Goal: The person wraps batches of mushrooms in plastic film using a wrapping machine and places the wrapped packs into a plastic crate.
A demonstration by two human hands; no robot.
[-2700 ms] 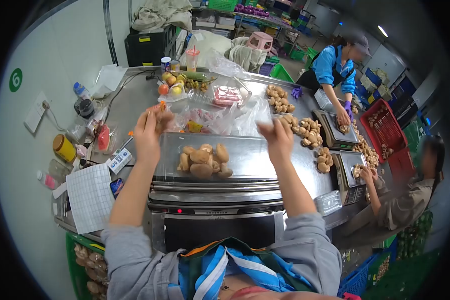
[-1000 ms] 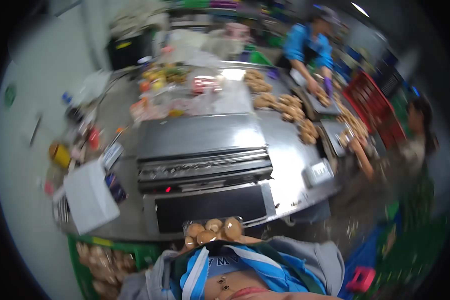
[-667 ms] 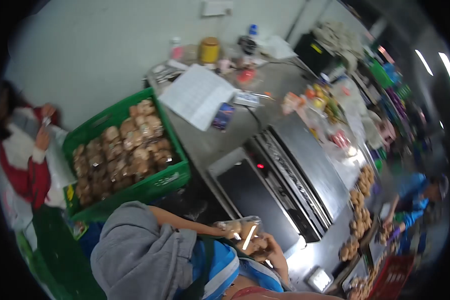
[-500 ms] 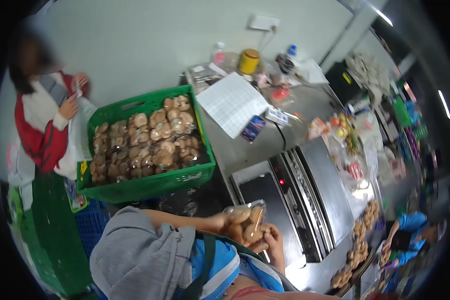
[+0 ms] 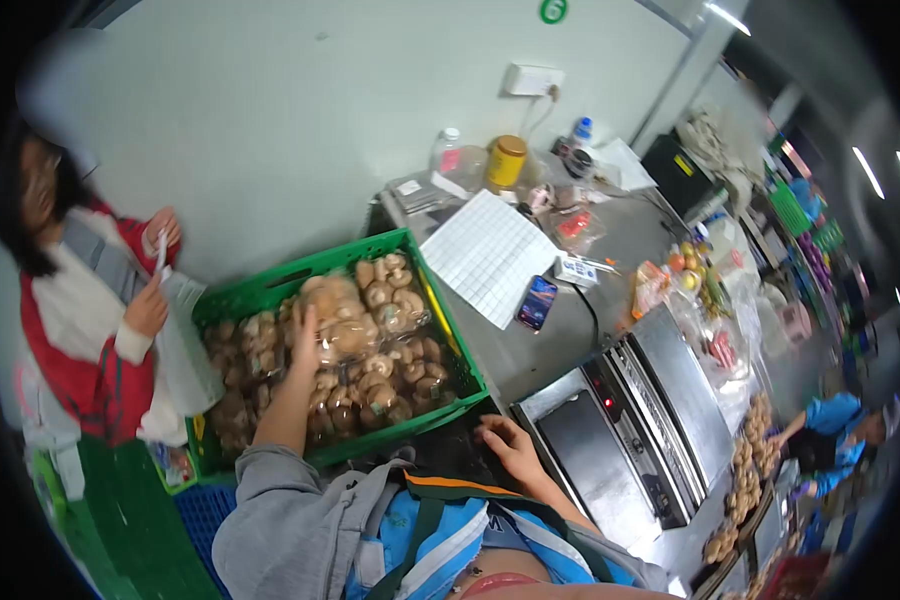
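Observation:
My left hand (image 5: 306,350) reaches over the green crate (image 5: 407,440), gripping the near left side of a clear-wrapped pack of mushrooms (image 5: 342,318). That pack is slightly blurred and lies on or just above the other wrapped mushroom packs (image 5: 378,388) filling the crate; its underside is hidden. Its fingers are partly hidden by the hand itself and the pack. Between the crate and the wrapping machine (image 5: 600,440), my right hand (image 5: 510,446) is open, fingers curved and apart, holding nothing.
A person in a red and white jacket (image 5: 85,320) stands left, holding a white sheet or bag. On the metal table lie gridded paper (image 5: 490,255), a phone (image 5: 537,303) and a yellow jar (image 5: 506,162). Mushroom packs (image 5: 745,480) line the right, near another person in blue (image 5: 832,430).
The pack was in both hands in front of my body. My left hand has carried it over the crate, while my right hand has let go. The view has shifted.

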